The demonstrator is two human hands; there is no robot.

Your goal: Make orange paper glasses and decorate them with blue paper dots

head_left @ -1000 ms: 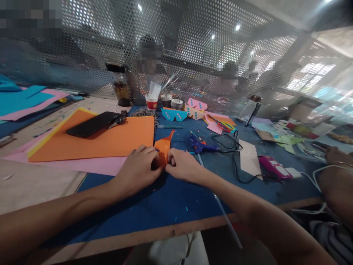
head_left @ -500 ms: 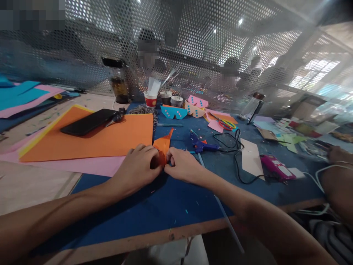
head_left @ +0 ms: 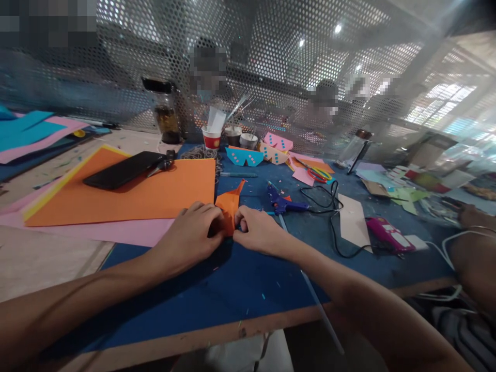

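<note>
A folded piece of orange paper [head_left: 230, 202] stands between my hands on the blue tabletop [head_left: 186, 294], its narrow tip pointing up and away from me. My left hand [head_left: 199, 227] pinches its left side, with the fingers curled over the sheet. On the other side my right hand [head_left: 256, 227] grips the right edge, fingers bent inward. Both hands hide the lower part of the fold. Just beyond my right hand lies a blue glue gun [head_left: 284, 204], and a clear glue stick [head_left: 320, 310] passes under my right forearm.
Orange sheets [head_left: 178, 194] at left carry a black phone [head_left: 124, 170] and small scissors [head_left: 165, 163]. Behind are paper masks [head_left: 244, 157], cups [head_left: 212, 138], a jar [head_left: 166, 113] and colourful scissors [head_left: 320, 174]. A magenta device [head_left: 389, 235] and another person's arm [head_left: 475, 237] are at right.
My hands have drawn very slightly apart along the orange paper, showing a little more of its lower part. The other objects stay where they were.
</note>
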